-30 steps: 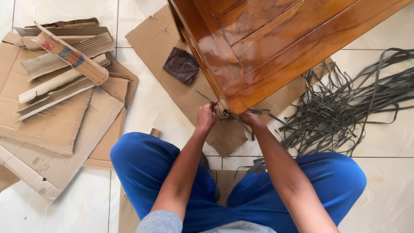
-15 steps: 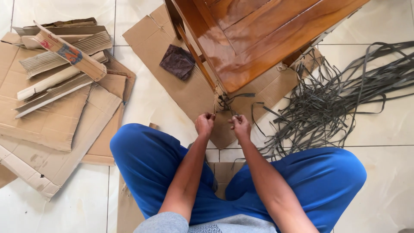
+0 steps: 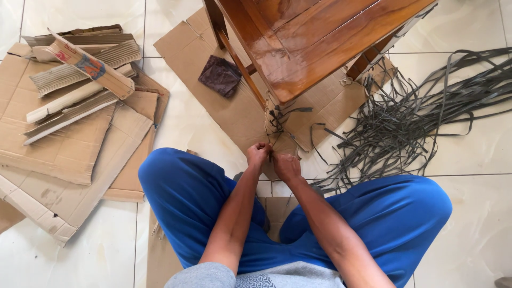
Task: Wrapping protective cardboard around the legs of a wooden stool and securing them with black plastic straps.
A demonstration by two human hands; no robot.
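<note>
leg wrap under way

on a white tiled floor, left hand and right hand pinch a grey strap at the cardboard-wrapped table leg; this binding looks unfinished, with many loose straps beside it.

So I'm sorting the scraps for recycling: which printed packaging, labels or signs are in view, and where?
Folded cardboard piece: on top of the cardboard pile at upper left, long, brown, with a red and blue printed patch.
Flattened cardboard sheets: on the floor at left, plain brown, no print visible.
No signs or screens.
</note>
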